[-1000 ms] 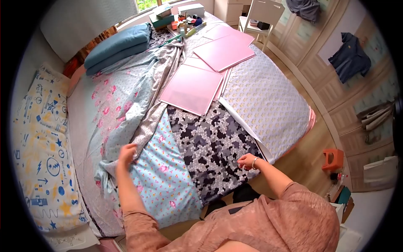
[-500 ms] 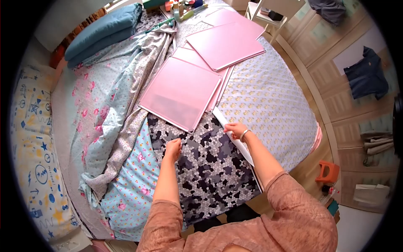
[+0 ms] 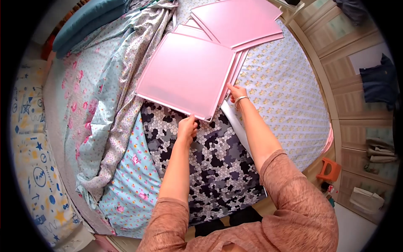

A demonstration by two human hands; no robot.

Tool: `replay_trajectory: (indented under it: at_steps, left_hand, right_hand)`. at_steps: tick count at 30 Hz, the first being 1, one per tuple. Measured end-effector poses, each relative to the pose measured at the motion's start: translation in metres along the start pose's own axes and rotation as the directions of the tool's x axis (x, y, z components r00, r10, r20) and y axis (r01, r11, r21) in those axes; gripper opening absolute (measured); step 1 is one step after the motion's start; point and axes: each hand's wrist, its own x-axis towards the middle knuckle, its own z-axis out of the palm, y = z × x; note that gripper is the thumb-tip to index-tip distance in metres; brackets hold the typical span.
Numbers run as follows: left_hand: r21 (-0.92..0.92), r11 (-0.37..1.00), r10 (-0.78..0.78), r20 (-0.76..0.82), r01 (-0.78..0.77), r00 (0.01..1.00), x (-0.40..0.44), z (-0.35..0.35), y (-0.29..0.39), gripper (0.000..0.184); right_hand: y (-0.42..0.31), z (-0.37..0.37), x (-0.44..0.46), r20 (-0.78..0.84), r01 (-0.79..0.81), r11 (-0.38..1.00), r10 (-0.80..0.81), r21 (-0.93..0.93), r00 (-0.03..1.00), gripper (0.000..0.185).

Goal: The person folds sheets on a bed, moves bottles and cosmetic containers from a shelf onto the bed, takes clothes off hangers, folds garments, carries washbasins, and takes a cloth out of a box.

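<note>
A flat square pink panel (image 3: 187, 75) with a thin pale frame lies on top of several similar panels, on the bed. My left hand (image 3: 187, 128) is closed at its near edge, fingers gripping close to the front corner. On the right side, my right hand (image 3: 237, 93), with a bracelet on the wrist, pinches the edge of the stack; whether it holds the top panel alone or one beneath too is hard to see. A white strip (image 3: 236, 126) runs just below my right hand. Under both forearms spreads a black, grey and white patterned mat (image 3: 210, 168).
More pink panels (image 3: 239, 23) overlap farther back. A rumpled floral sheet (image 3: 113, 126) covers the left side, with a folded teal quilt (image 3: 88, 23) behind it. A quilted mattress cover (image 3: 285, 96) lies to the right. An orange stool (image 3: 329, 169) stands on the floor.
Both hands have moved forward onto the pink panel's edges. My right hand has let go of the white strip. The view has shifted, bringing the panels closer.
</note>
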Motion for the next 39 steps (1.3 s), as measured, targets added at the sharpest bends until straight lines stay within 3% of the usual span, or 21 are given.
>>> replay_trajectory:
  at_steps: [2, 4, 8, 10, 11, 13, 14, 15, 16, 19, 22, 24, 26, 27, 30, 32, 34, 36, 38, 39]
  left_hand:
    - [0.087, 0.996, -0.028, -0.05, 0.033, 0.998, 0.002, 0.011, 0.004, 0.028]
    - [0.093, 0.995, -0.023, -0.072, 0.03, 0.997, 0.009, 0.012, 0.005, 0.03]
    - [-0.225, 0.973, -0.04, 0.037, 0.047, 0.999, 0.012, -0.002, 0.012, 0.035]
    - [-0.318, 0.948, 0.02, 0.124, 0.02, 0.992, -0.004, -0.01, 0.026, 0.029]
    - [-0.341, 0.94, 0.067, 0.151, -0.012, 0.986, -0.001, -0.016, 0.025, 0.022]
    - [-0.39, 0.92, 0.112, 0.182, -0.033, 0.977, 0.001, -0.027, 0.023, 0.022]
    - [-0.437, 0.898, 0.159, 0.215, -0.051, 0.964, 0.001, -0.031, 0.023, 0.026]
    - [-0.52, 0.833, 0.262, 0.077, -0.186, 0.962, -0.017, -0.013, 0.032, 0.045]
    - [-0.571, 0.805, 0.289, 0.143, -0.159, 0.947, -0.023, -0.022, 0.027, 0.06]
    - [-0.476, 0.868, 0.329, 0.341, -0.139, 0.881, -0.04, -0.052, -0.008, 0.062]
    - [-0.373, 0.916, 0.236, 0.199, -0.149, 0.951, -0.093, -0.065, -0.044, 0.057]
    - [-0.444, 0.883, 0.279, 0.228, -0.155, 0.933, -0.119, -0.085, -0.08, 0.057]
    - [-0.431, 0.884, 0.287, 0.192, -0.182, 0.939, -0.155, -0.103, -0.102, 0.058]
    - [-0.456, 0.872, 0.279, 0.17, -0.176, 0.945, -0.175, -0.115, -0.111, 0.057]
    - [-0.53, 0.792, 0.36, 0.005, -0.302, 0.933, -0.232, -0.147, -0.134, 0.056]
    - [-0.449, 0.782, 0.395, -0.181, -0.433, 0.901, -0.264, -0.177, -0.15, 0.056]
    - [-0.446, 0.685, 0.485, -0.31, -0.575, 0.818, -0.295, -0.204, -0.146, 0.054]
    - [-0.505, 0.599, 0.466, -0.413, -0.622, 0.783, -0.315, -0.238, -0.139, 0.05]
    - [-0.483, 0.557, 0.498, -0.457, -0.676, 0.737, -0.317, -0.287, -0.142, 0.052]
    - [-0.483, 0.554, 0.511, -0.446, -0.678, 0.735, -0.317, -0.298, -0.136, 0.052]
  right_hand:
    - [-0.006, 0.007, -0.002, -0.069, -0.079, 0.996, 0.077, -0.028, 0.995, 0.048]
    - [-0.008, 0.012, -0.005, -0.024, -0.043, 0.996, 0.041, -0.084, 0.999, 0.045]
    - [-0.007, 0.023, -0.022, 0.148, -0.11, 0.993, 0.117, -0.052, 0.982, 0.033]
    - [-0.006, 0.026, -0.032, 0.263, -0.125, 0.987, 0.096, 0.096, 0.96, 0.026]
    - [-0.001, 0.03, -0.041, 0.226, -0.099, 0.981, 0.061, 0.164, 0.972, 0.025]
    - [0.001, 0.032, -0.065, 0.173, -0.038, 0.995, 0.021, 0.097, 0.985, 0.02]
    - [0.005, 0.031, -0.079, 0.178, -0.002, 0.999, -0.005, 0.04, 0.984, 0.019]
    - [0.014, 0.03, -0.093, 0.192, -0.001, 0.999, -0.005, 0.032, 0.981, 0.018]
    - [0.024, 0.027, -0.109, 0.204, 0.001, 1.0, -0.006, 0.023, 0.979, 0.017]
    - [0.046, 0.012, -0.165, 0.281, -0.05, 0.998, 0.037, 0.042, 0.959, 0.014]
    - [0.084, -0.011, -0.208, 0.394, -0.139, 0.983, 0.08, 0.123, 0.916, 0.012]
    - [0.107, -0.026, -0.237, 0.473, -0.196, 0.98, 0.187, -0.03, 0.861, 0.014]
    - [0.13, -0.03, -0.268, 0.514, -0.231, 0.973, 0.204, -0.012, 0.833, 0.021]
    - [0.136, -0.033, -0.277, 0.599, -0.233, 0.968, 0.242, -0.094, 0.764, 0.029]
    - [0.129, -0.001, -0.324, 0.628, -0.136, 0.976, 0.214, -0.17, 0.749, 0.024]
    - [0.127, 0.028, -0.345, 0.75, -0.065, 0.976, 0.201, -0.207, 0.631, 0.021]
    - [0.135, 0.068, -0.356, 0.901, -0.056, 0.979, 0.204, -0.198, 0.383, 0.027]
    - [0.109, 0.106, -0.387, 0.941, 0.237, 0.937, 0.188, -0.257, 0.28, 0.029]
    - [0.126, 0.132, -0.405, 0.965, 0.473, 0.88, -0.162, 0.048, 0.204, 0.031]
    - [0.139, 0.137, -0.409, 0.952, 0.598, 0.8, -0.216, 0.046, 0.215, 0.028]
